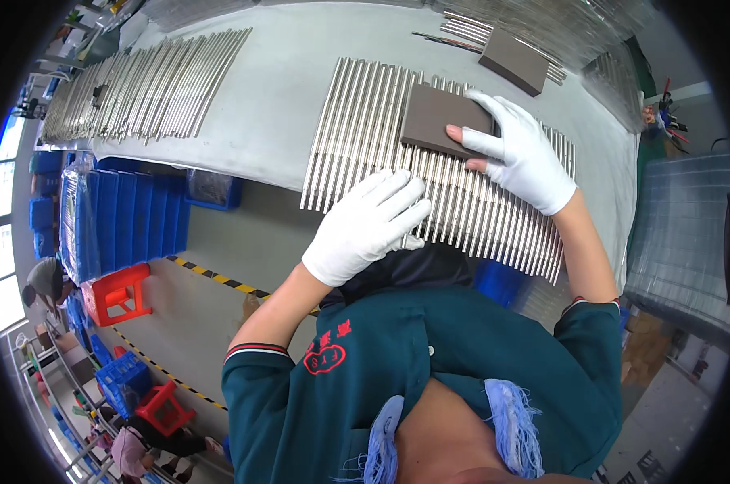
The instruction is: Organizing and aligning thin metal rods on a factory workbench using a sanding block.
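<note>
A row of slim, shiny metal rods (pixel 357 121) lies side by side on the table before me, their near ends jutting past its edge. My right hand (pixel 522 149), in a white glove with bare thumb and fingertips, grips the right end of a flat grey-brown block (pixel 438 121) resting on the rods. My left hand (pixel 373 216), also gloved in white, lies across the near ends of the middle rods. Its fingers are stretched out over the metal, and its thumb is partly hidden beneath the hand.
Another batch of rods (pixel 155 85) covers the table's left part. A second grey-brown block (pixel 513 60) sits on a few rods at the back right. Clear plastic packs (pixel 558 24) line the far edge. Blue bins (pixel 131 214) and a red stool (pixel 119 294) stand left; people are at lower left.
</note>
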Action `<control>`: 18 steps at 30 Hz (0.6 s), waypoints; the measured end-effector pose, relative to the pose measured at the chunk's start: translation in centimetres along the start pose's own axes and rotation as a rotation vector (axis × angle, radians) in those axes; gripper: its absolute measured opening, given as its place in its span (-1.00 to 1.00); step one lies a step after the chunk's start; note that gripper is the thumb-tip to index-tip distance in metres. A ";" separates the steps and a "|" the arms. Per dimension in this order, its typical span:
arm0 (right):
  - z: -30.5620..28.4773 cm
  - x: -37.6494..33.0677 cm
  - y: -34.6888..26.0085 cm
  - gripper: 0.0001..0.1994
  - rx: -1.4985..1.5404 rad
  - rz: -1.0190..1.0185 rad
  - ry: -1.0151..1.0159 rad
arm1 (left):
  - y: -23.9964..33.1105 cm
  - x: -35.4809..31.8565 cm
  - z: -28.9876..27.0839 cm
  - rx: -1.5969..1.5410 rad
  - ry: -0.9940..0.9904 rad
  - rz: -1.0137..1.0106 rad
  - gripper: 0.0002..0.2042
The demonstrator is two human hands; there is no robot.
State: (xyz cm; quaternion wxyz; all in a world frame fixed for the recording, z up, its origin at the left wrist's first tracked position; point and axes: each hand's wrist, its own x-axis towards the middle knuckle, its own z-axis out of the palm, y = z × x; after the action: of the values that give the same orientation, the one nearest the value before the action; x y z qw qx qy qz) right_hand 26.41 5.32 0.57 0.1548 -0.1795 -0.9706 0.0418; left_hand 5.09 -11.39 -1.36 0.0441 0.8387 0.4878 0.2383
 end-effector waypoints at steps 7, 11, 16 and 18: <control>-0.4 0.2 0.7 -0.51 0.033 -0.046 -0.002 | -0.6 -0.5 0.7 -0.008 0.049 0.012 -0.53; -0.2 1.4 -0.2 -0.53 -0.032 -0.042 0.017 | -0.6 -0.6 0.9 -0.011 0.067 0.023 -0.52; -0.2 1.4 -0.8 -0.52 0.007 -0.033 0.031 | -0.7 -0.6 0.7 -0.037 0.073 0.022 -0.52; -1.0 -1.0 0.5 -0.54 0.020 0.023 -0.021 | -0.7 -0.6 0.7 -0.047 0.076 0.018 -0.52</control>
State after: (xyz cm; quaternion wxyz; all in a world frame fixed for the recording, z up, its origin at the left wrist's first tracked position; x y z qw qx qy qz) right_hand 27.79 5.43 1.16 0.1461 -0.1887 -0.9695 0.0551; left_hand 4.60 -11.38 -2.44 0.0429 0.8321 0.4757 0.2819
